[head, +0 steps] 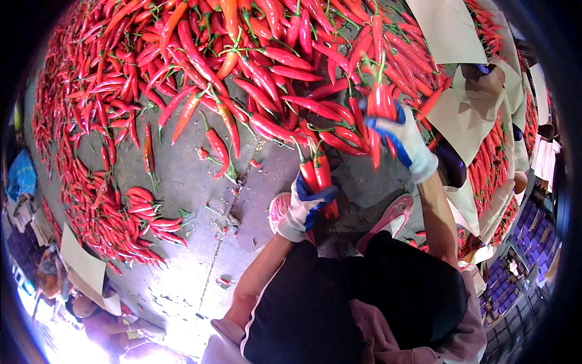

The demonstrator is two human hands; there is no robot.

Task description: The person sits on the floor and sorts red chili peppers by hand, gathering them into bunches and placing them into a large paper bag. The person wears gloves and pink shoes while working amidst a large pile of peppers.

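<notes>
My left hand (307,204), in a white and blue work glove, is closed around a few red chili peppers (322,170), their green stems pointing up. To its right and farther forward, my right hand (395,132), gloved alike and slightly blurred, holds several red chili peppers (381,102) over the right part of the heap. A large heap of red chili peppers (259,91), some of them orange, spreads over the concrete floor in front of me. Single peppers (217,148) lie just left of the heap's near edge.
Purple crates lined with cream paper (468,113), filled with peppers, stand along the right. Stacked purple crates (536,236) are farther right. A person (97,318) is at the lower left, beside another paper-lined container (84,259). Pink shoes (393,214) flank the floor below my hands.
</notes>
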